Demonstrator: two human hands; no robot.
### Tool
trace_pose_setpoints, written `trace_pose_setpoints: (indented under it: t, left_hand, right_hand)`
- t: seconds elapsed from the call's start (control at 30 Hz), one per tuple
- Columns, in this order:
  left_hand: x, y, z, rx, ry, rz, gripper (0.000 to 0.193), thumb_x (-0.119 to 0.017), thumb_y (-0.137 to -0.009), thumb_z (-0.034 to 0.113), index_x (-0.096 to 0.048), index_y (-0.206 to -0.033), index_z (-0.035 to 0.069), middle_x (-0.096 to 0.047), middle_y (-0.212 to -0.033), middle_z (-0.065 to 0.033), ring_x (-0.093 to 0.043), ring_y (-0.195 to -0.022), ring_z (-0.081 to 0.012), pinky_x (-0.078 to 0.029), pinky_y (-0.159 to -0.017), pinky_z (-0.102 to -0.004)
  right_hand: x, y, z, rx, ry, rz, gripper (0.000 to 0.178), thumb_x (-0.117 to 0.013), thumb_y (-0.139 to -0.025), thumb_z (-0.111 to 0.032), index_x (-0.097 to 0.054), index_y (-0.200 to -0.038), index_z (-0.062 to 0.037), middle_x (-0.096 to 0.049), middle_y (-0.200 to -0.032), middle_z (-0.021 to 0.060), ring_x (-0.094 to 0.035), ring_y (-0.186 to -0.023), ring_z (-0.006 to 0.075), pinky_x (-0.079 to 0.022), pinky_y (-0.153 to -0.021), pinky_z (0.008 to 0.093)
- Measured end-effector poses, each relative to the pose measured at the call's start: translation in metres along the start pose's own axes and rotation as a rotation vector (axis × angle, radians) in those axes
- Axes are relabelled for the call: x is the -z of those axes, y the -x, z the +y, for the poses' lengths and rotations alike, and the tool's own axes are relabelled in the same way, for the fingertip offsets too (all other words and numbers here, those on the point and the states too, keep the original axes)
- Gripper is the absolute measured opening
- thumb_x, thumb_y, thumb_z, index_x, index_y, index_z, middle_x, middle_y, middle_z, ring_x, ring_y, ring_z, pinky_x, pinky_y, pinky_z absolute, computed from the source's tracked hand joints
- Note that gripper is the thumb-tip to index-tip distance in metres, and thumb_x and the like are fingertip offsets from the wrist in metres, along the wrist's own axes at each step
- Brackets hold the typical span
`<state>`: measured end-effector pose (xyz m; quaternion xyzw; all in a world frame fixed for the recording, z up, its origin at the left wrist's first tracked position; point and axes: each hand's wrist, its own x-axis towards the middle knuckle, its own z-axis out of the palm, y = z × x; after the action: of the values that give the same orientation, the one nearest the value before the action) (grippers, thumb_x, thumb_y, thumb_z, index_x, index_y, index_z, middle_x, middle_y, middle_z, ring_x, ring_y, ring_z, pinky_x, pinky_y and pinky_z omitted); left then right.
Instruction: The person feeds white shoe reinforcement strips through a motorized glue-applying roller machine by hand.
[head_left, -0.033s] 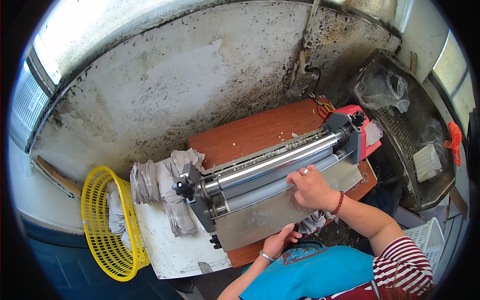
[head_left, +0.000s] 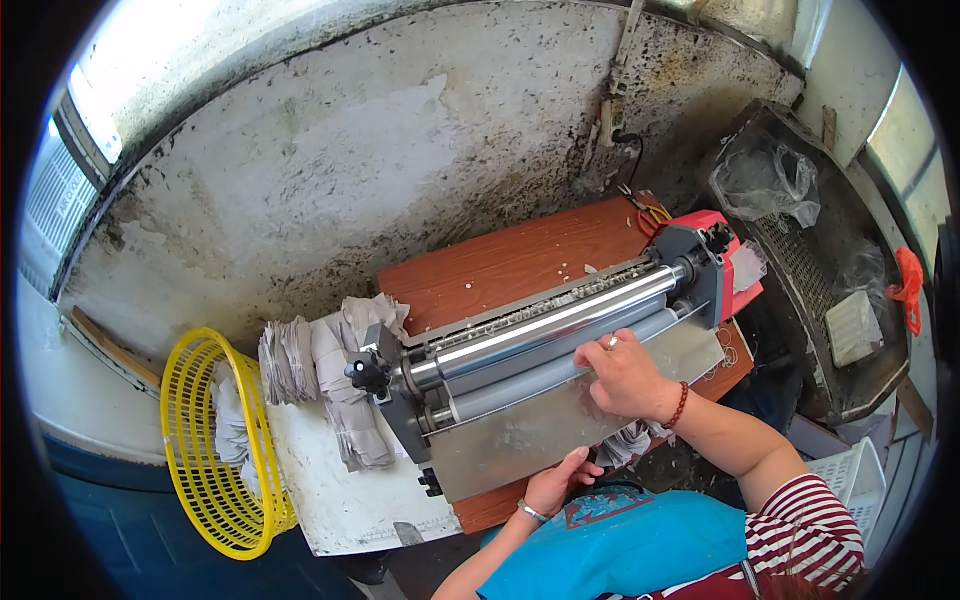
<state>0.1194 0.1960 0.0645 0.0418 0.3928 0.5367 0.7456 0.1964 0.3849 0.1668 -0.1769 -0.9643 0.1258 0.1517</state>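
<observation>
Has 2 bare hands at a roller machine [head_left: 560,328], apart from each other. Rests right hand [head_left: 625,375] at the right half of the gray roller [head_left: 525,381], above the flat metal plate [head_left: 520,450], with fingers bent inward; cannot tell whether gripping anything beneath them. Wears a ring [head_left: 612,342] and a beaded bracelet [head_left: 678,405] on this side. Holds left hand [head_left: 558,488] at the lower edge of the plate, with thumb pointing up to the right; cannot tell whether clamped on that edge or just touching. Wears a band [head_left: 533,514] at the left wrist, plus a blue apron [head_left: 640,540].

Has the machine set slantwise across a brown board [head_left: 500,260], with a black knob [head_left: 368,374] at the left end and a red housing [head_left: 741,290] at the right. Has gray folded bundles [head_left: 350,410] just beside the left end, on a white tabletop [head_left: 350,515], and a yellow basket [head_left: 268,480] farther left, with more pale pieces [head_left: 233,425] inside. Has orange-handled pliers [head_left: 655,213] lying near the board's far right corner.
</observation>
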Motion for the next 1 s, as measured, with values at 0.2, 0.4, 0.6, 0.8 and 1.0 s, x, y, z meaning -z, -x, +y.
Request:
trace_pose_setpoints:
  t: [0.2, 0.4, 0.6, 0.8, 1.0]
  left_hand:
    - [0.008, -0.005, -0.003, -0.028, -0.030, -0.042, 0.031, -0.058, -0.092, 0.031, -0.060, -0.104, 0.002, -0.067, -0.087, -0.0121, -0.060, -0.078, -0.0161, -0.047, -0.072, -0.0266]
    - [0.009, -0.005, -0.002, -0.017, -0.055, -0.058, 0.032, -0.058, -0.092, 0.031, -0.061, -0.104, 0.002, -0.067, -0.088, -0.0118, -0.059, -0.078, -0.0155, -0.047, -0.072, -0.0265]
    - [0.013, -0.008, -0.004, -0.001, -0.097, -0.062, 0.032, -0.058, -0.092, 0.031, -0.062, -0.104, 0.002, -0.067, -0.088, -0.0114, -0.060, -0.079, -0.0154, -0.047, -0.072, -0.0263]
    - [0.010, -0.006, -0.003, -0.025, -0.065, -0.062, 0.030, -0.059, -0.092, 0.029, -0.062, -0.104, 0.001, -0.067, -0.087, -0.0110, -0.061, -0.080, -0.0159, -0.047, -0.071, -0.0262]
    - [0.009, -0.005, -0.002, -0.055, -0.052, -0.040, 0.028, -0.061, -0.091, 0.027, -0.062, -0.103, 0.002, -0.066, -0.085, -0.0100, -0.062, -0.080, -0.0163, -0.048, -0.069, -0.0260]
  right_hand:
    - [-0.008, -0.004, 0.005, -0.029, 0.009, -0.066, 0.031, -0.056, -0.059, -0.001, -0.050, -0.089, -0.0054, -0.063, -0.083, 0.0044, -0.057, -0.075, 0.0259, -0.040, -0.073, 0.0365]
    - [-0.007, -0.005, 0.003, -0.053, -0.013, -0.090, 0.027, -0.054, -0.058, 0.000, -0.048, -0.084, -0.0049, -0.065, -0.083, 0.0037, -0.057, -0.076, 0.0260, -0.041, -0.071, 0.0369]
    - [-0.010, -0.004, 0.004, -0.043, -0.045, -0.051, 0.028, -0.057, -0.058, -0.001, -0.050, -0.085, -0.0046, -0.060, -0.076, 0.0065, -0.056, -0.073, 0.0291, -0.039, -0.068, 0.0382]
    - [-0.010, -0.003, 0.004, -0.033, -0.032, -0.047, 0.029, -0.056, -0.058, 0.000, -0.049, -0.086, -0.0052, -0.060, -0.077, 0.0072, -0.056, -0.074, 0.0295, -0.039, -0.068, 0.0387]
    - [-0.007, 0.002, 0.004, 0.005, -0.041, -0.003, 0.037, -0.055, -0.059, 0.001, -0.054, -0.095, -0.0040, -0.062, -0.085, 0.0060, -0.056, -0.082, 0.0280, -0.040, -0.075, 0.0375]
